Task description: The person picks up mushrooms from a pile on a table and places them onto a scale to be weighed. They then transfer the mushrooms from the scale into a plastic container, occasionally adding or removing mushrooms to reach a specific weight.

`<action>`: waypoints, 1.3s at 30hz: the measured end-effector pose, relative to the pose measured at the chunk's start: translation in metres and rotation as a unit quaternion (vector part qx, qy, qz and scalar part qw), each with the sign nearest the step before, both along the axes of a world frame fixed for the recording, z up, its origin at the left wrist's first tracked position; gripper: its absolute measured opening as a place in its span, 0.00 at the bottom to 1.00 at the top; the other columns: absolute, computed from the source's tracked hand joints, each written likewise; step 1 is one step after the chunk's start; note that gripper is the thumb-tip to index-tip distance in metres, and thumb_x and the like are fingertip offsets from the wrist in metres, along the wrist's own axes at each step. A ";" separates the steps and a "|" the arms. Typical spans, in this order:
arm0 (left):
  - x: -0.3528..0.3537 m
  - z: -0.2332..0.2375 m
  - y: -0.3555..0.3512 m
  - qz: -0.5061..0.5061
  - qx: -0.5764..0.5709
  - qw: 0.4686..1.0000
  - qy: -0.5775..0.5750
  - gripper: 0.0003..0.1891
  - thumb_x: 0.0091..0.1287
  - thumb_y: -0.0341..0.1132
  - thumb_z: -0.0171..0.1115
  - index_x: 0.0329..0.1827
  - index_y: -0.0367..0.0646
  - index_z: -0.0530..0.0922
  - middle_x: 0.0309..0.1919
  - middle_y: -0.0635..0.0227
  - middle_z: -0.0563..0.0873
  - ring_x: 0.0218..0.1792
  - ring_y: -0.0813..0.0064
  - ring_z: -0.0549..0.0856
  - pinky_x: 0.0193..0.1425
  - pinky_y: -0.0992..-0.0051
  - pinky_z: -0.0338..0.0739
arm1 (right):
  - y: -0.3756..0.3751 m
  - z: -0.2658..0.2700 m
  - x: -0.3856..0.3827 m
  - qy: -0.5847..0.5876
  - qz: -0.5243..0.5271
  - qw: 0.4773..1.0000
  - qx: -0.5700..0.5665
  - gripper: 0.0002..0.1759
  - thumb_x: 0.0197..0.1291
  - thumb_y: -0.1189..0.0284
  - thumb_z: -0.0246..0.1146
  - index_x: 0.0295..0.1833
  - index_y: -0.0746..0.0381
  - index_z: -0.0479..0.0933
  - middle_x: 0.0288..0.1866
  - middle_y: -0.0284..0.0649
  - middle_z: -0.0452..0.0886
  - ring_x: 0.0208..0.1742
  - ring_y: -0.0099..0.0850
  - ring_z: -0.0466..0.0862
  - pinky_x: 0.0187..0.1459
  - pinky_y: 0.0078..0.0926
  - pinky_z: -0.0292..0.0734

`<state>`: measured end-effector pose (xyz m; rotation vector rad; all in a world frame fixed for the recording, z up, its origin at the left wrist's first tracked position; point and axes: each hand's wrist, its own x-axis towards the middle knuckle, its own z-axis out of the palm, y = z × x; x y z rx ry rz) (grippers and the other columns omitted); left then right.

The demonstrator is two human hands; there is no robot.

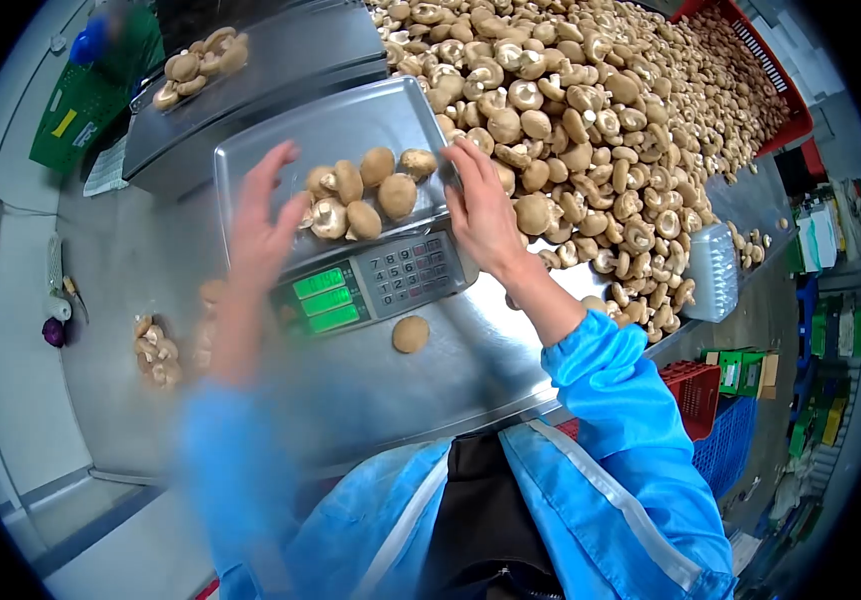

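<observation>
Several brown shiitake mushrooms (396, 196) sit grouped on the metal pan (250, 160) of a weighing scale. A clear edge near them looks like a plastic tray, but I cannot make out its full outline. My left hand (265, 215), blurred by motion, is over the pan's left side with thumb and fingers apart, holding nothing. At the right rim of the pan is my right hand (480, 205), fingers stretched and thumb apart, close to the mushrooms. The scale's green display (326, 298) and keypad (410, 268) face me. One loose mushroom (410, 334) lies in front of it.
A large heap of mushrooms (600, 130) covers the table's right side, spilling from a red crate (790, 90). Clear plastic trays (713, 272) stand at its edge. Packed mushrooms (156, 352) lie at left, and more (200, 65) rest on a metal machine (290, 60) behind.
</observation>
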<state>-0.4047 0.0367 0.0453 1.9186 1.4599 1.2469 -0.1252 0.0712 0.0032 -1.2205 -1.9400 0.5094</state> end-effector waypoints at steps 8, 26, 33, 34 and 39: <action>0.035 -0.018 0.031 -0.130 0.048 0.938 0.319 0.45 0.56 0.61 0.70 0.74 0.47 0.69 0.73 0.61 0.70 0.75 0.51 0.66 0.76 0.53 0.59 | 0.043 -0.013 -0.006 -0.068 0.092 0.993 0.006 0.23 0.64 0.76 0.62 0.66 0.60 0.74 0.61 0.47 0.78 0.63 0.47 0.76 0.64 0.39 0.74; 0.076 -0.025 -0.036 -0.106 0.092 0.966 0.217 0.30 0.56 0.36 0.74 0.63 0.38 0.78 0.61 0.53 0.82 0.66 0.47 0.77 0.70 0.53 0.69 | 0.003 -0.020 -0.002 0.099 0.020 0.993 -0.057 0.23 0.71 0.67 0.57 0.66 0.66 0.70 0.66 0.53 0.73 0.68 0.50 0.73 0.68 0.40 0.69; 0.125 -0.136 -0.163 -0.262 -0.043 0.930 0.254 0.24 0.60 0.25 0.63 0.63 0.39 0.77 0.66 0.55 0.76 0.73 0.55 0.70 0.77 0.53 0.61 | -0.109 -0.037 0.024 0.303 -0.059 0.927 -0.214 0.15 0.73 0.80 0.51 0.59 0.65 0.78 0.51 0.39 0.84 0.44 0.26 0.86 0.46 0.23 0.80; 0.128 -0.142 -0.169 -0.245 -0.028 0.932 0.266 0.24 0.60 0.26 0.62 0.62 0.39 0.77 0.66 0.55 0.76 0.73 0.54 0.69 0.77 0.53 0.60 | -0.121 -0.037 0.026 0.297 -0.044 0.924 -0.237 0.15 0.73 0.80 0.51 0.59 0.65 0.78 0.50 0.39 0.84 0.43 0.25 0.86 0.44 0.22 0.80; 0.133 -0.144 -0.160 -0.085 0.000 0.974 0.208 0.23 0.60 0.24 0.63 0.62 0.36 0.77 0.66 0.55 0.76 0.72 0.52 0.70 0.75 0.53 0.62 | -0.159 -0.040 0.035 0.260 -0.010 0.917 -0.301 0.15 0.73 0.81 0.50 0.59 0.65 0.77 0.47 0.37 0.85 0.38 0.22 0.86 0.39 0.19 0.80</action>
